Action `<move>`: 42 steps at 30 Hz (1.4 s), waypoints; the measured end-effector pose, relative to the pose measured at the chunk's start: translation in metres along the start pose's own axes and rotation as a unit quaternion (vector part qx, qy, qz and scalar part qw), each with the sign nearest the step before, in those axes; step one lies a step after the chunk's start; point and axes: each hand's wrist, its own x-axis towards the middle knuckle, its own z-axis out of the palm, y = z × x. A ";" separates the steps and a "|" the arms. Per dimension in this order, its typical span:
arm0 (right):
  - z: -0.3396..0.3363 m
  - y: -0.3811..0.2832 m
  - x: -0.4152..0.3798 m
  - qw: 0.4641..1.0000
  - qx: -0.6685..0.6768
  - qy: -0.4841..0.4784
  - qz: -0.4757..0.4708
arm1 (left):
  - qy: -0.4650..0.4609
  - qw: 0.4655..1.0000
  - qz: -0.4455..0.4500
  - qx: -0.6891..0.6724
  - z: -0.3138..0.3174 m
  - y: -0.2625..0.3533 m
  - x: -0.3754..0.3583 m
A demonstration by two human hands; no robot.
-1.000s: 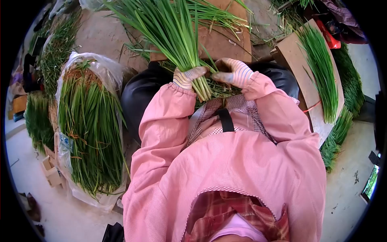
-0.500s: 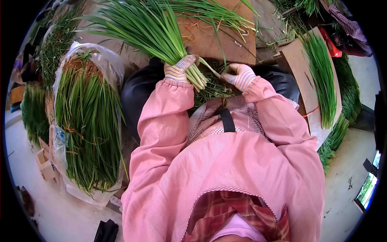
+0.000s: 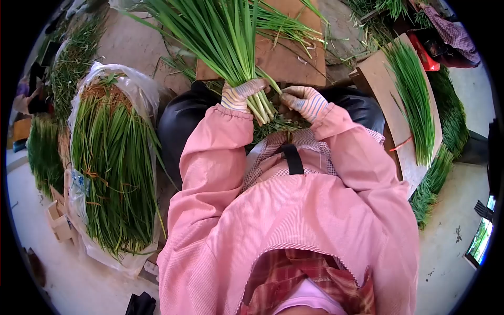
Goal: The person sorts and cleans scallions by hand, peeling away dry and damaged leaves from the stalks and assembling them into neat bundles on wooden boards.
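Observation:
My left hand, in a striped glove, is closed around a bunch of garlic chives. The leaves fan up and away, and the pale stem ends stick out below my fist toward me. To the right, my right hand, gloved alike, pinches the end of a single stalk that slants off the bunch. Under both hands, loose trimmings lie between my knees.
A brown board in front carries more loose chives. On my left stands a plastic bag packed with chives. To my right, a neat bundle lies on cardboard, with further bundles beyond.
The bunch in my left hand has swung more upright and shifted slightly right. My right hand has moved a little left, closer to the bunch, with its fingers higher along a stalk.

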 end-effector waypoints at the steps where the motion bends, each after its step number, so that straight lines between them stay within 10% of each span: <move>1: 0.000 0.005 0.005 0.998 0.025 0.046 -0.020 | 0.052 0.998 -0.018 -0.013 0.003 0.000 -0.004; 3: 0.002 0.011 0.009 0.987 0.073 0.135 -0.052 | 0.189 0.980 -0.054 -0.017 0.009 -0.006 -0.010; 15: 0.009 0.010 0.016 0.995 -0.062 -0.076 -0.020 | 0.190 0.980 -0.052 -0.032 -0.016 -0.040 -0.016; 28: 0.026 0.011 0.029 0.999 0.005 0.048 -0.001 | 0.228 0.973 0.020 -0.004 -0.038 -0.039 0.004; 31: 0.018 0.009 0.022 0.877 -0.468 0.103 -0.025 | 0.290 0.957 0.003 0.018 -0.035 -0.014 0.003; 36: -0.023 0.042 -0.005 0.715 -0.679 -0.089 0.140 | 0.285 0.954 0.055 -0.075 -0.031 0.020 -0.008; 42: -0.022 -0.025 -0.002 0.956 -0.211 -0.163 -0.123 | 0.067 0.971 0.108 0.200 0.005 0.013 -0.016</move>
